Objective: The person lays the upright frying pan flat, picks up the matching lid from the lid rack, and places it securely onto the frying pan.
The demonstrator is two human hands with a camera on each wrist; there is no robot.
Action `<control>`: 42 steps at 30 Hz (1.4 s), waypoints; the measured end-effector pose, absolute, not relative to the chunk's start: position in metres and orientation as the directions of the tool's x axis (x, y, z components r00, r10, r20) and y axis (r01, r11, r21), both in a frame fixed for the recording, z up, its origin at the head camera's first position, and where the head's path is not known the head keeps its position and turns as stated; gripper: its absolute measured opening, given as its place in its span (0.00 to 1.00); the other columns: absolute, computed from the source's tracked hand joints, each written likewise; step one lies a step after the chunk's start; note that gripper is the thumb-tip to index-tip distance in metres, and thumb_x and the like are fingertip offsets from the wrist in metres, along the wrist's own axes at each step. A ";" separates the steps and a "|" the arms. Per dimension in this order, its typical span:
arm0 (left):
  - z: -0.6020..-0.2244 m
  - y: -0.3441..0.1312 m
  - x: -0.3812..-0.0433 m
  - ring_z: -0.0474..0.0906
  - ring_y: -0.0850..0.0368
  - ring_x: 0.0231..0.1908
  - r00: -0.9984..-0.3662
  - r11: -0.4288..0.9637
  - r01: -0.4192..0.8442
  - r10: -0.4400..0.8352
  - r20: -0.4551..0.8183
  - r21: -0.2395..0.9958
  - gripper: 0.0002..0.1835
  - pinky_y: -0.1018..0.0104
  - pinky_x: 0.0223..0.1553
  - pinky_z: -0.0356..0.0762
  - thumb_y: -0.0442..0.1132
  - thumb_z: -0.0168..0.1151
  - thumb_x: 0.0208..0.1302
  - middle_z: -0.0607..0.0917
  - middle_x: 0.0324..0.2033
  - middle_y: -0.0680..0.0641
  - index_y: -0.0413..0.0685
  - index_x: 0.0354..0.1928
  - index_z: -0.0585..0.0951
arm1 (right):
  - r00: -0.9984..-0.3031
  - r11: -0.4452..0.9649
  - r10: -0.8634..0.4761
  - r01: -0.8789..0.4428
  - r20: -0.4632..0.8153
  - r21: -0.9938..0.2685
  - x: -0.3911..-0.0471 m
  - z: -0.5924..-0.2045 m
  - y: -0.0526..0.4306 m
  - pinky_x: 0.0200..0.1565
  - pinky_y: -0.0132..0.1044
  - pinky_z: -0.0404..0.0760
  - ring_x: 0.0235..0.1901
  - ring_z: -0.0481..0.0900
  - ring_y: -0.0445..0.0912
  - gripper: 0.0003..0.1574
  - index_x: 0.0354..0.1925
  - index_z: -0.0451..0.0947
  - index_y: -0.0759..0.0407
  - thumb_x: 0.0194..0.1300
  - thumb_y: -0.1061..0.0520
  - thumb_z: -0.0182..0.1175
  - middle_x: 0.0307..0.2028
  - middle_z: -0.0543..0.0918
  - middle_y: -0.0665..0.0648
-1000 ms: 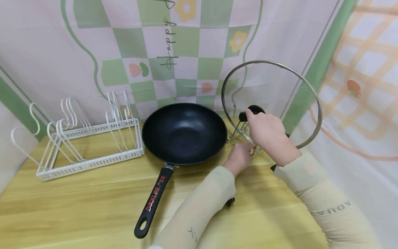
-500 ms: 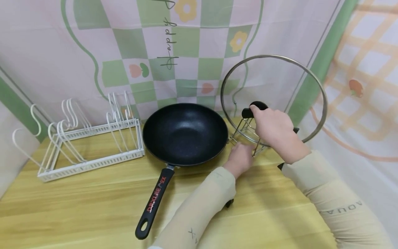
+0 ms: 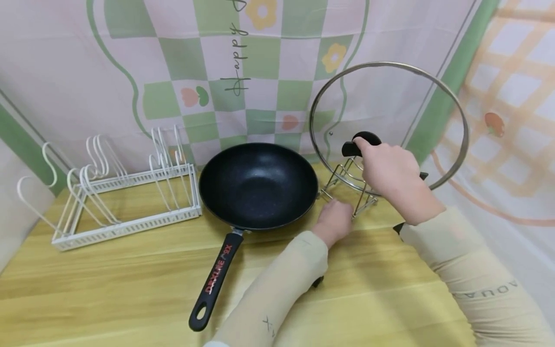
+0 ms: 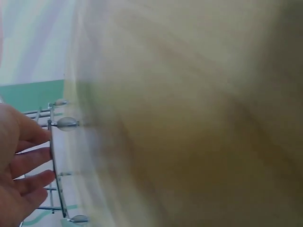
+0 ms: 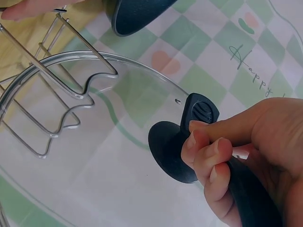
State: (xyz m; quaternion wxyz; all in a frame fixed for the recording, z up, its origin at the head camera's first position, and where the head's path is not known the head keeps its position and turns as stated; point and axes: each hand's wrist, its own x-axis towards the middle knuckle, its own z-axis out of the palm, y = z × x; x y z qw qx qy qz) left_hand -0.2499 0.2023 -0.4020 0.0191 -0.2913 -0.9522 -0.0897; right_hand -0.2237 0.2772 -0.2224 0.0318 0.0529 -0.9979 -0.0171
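Observation:
My right hand (image 3: 392, 171) grips the black handle (image 5: 173, 151) of a large glass lid (image 3: 390, 62), its fingers curled round it in the right wrist view. The lid stands nearly upright and its steel rim shows clearly. Its lower edge overlaps a small wire rack (image 3: 366, 195), whose wavy wires (image 5: 83, 92) cross in front of the rim in the right wrist view. At the rack's near left corner, my left hand (image 3: 334, 221) holds the frame. In the left wrist view the fingertips (image 4: 45, 177) lie against the rack's base wire (image 4: 53, 153).
A black frying pan (image 3: 257, 193) sits left of the wire rack, its handle (image 3: 217, 279) pointing toward the front. Further left stands a white rack (image 3: 125, 231) with hooped dividers. A patterned cloth (image 3: 277, 72) hangs behind the wooden table (image 3: 130, 294).
My right hand and the glass lid have moved up and to the right, so more of the wire rack shows beneath. The left hand stays at the rack.

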 end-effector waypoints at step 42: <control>-0.334 0.174 -0.271 0.75 0.58 0.51 -0.840 0.720 0.389 0.533 -0.098 0.575 0.25 0.69 0.47 0.74 0.35 0.60 0.68 0.78 0.66 0.52 0.50 0.68 0.78 | -0.991 0.998 -0.068 -0.066 0.116 0.026 -0.202 -0.201 0.293 0.16 0.47 0.70 0.19 0.74 0.60 0.33 0.77 0.56 0.50 0.79 0.55 0.49 0.19 0.75 0.63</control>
